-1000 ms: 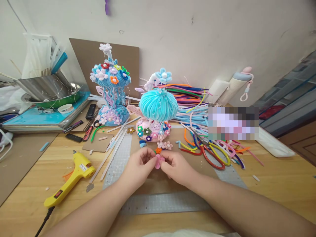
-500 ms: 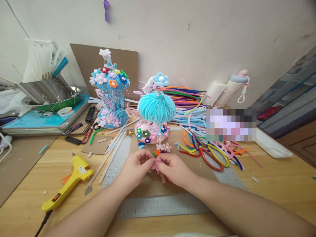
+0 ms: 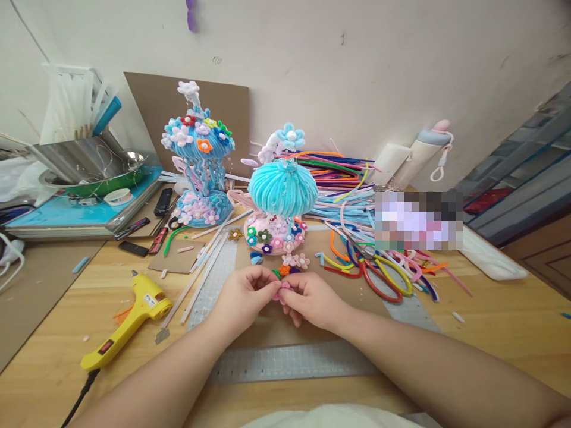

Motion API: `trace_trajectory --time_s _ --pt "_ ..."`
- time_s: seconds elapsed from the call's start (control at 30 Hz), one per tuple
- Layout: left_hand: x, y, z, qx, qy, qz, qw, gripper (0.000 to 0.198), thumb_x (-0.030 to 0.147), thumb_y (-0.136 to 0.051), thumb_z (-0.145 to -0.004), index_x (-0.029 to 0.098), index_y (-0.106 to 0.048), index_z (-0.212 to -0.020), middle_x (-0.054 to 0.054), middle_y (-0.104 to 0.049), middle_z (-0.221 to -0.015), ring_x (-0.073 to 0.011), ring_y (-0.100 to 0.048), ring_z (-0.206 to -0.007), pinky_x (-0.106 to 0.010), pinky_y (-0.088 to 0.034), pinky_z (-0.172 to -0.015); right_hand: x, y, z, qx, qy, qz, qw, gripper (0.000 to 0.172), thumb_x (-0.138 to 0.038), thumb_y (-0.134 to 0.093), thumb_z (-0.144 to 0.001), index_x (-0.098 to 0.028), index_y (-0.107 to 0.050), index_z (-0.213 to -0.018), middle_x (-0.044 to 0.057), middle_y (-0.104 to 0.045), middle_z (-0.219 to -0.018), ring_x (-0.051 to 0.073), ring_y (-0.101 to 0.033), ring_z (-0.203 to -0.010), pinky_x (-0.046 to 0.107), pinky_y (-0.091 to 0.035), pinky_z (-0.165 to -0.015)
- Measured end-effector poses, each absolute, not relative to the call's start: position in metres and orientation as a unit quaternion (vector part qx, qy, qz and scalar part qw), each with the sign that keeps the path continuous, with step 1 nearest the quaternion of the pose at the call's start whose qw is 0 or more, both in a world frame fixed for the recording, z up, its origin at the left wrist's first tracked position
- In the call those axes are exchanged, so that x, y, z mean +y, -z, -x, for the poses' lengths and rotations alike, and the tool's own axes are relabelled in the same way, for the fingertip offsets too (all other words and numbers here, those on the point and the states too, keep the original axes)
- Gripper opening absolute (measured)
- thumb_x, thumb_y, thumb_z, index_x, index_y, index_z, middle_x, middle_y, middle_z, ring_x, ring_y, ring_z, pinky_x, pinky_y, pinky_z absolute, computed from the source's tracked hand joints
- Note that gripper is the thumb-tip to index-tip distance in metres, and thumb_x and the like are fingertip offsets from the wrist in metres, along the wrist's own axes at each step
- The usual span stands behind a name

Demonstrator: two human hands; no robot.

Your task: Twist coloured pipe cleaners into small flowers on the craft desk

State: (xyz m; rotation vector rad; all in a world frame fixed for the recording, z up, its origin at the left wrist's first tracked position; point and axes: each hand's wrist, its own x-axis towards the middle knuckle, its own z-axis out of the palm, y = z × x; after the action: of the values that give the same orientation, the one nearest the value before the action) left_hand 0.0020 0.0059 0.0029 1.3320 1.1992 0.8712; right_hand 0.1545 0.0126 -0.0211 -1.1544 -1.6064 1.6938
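Between my two hands is a small pink pipe-cleaner flower (image 3: 282,292), partly covered by fingers. My left hand (image 3: 250,297) pinches its left side with thumb and forefinger. From the right, my right hand (image 3: 312,300) pinches it too, its lower fingers curled beneath. Just beyond lie an orange flower (image 3: 284,270) and pale pink flowers (image 3: 296,260). Behind them stands a turquoise jellyfish-shaped pipe-cleaner figure (image 3: 283,187) on a pink round base (image 3: 250,233) set with colourful flowers. A taller blue figure (image 3: 200,148), dotted with flowers, stands farther back on the left.
A yellow hot glue gun (image 3: 129,321) lies at left near clear glue sticks (image 3: 205,276). Red-handled scissors (image 3: 381,282) rest among pipe-cleaner pieces at right. Under my hands are cardboard (image 3: 267,333) and a cutting mat (image 3: 294,365). A steel pot (image 3: 80,160) stands back left.
The view has shifted slightly, and pale cloth now shows at the bottom edge. Both hands keep their pinch on the pink flower, with only slight finger movement.
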Motion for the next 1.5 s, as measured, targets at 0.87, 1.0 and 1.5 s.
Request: trace_trajectory --time_s 0.87,1.0,1.5 --pt "0.011 0.000 -0.001 0.526 -0.424 -0.491 0.550 0.022 0.037 -0.061 -0.071 0.015 -0.060 -0.070 0.002 -0.057 -0.054 -0.0093 -0.048 -0.048 -0.022 -0.039 -0.049 0.012 0.024 -0.152 -0.579 -0.606 0.454 0.300 0.013 -0.026 -0.047 -0.078 -0.017 -0.051 -0.071 -0.008 -0.046 -0.048 0.003 -0.039 -0.030 0.015 -0.029 -0.032" --pt "0.013 0.002 0.003 0.515 -0.387 -0.520 0.561 0.022 0.036 -0.063 -0.069 0.014 -0.062 -0.073 -0.001 -0.063 -0.062 -0.0117 -0.055 -0.056 -0.022 -0.040 -0.051 0.011 0.024 -0.152 -0.562 -0.630 0.444 0.300 0.017 -0.032 -0.047 -0.081 -0.017 -0.049 -0.073 -0.008 -0.047 -0.050 0.003 -0.040 -0.030 0.014 -0.029 -0.031" --pt "0.010 -0.001 0.001 0.464 -0.403 -0.523 0.590 0.023 0.032 -0.066 -0.069 0.014 -0.060 -0.083 -0.004 -0.065 -0.077 -0.0119 -0.057 -0.064 -0.021 -0.043 -0.057 0.011 0.021 -0.154 -0.492 -0.696 0.408 0.327 0.025 -0.041 -0.046 -0.080 -0.016 -0.047 -0.074 -0.006 -0.051 -0.051 0.004 -0.046 -0.030 0.013 -0.026 -0.029"
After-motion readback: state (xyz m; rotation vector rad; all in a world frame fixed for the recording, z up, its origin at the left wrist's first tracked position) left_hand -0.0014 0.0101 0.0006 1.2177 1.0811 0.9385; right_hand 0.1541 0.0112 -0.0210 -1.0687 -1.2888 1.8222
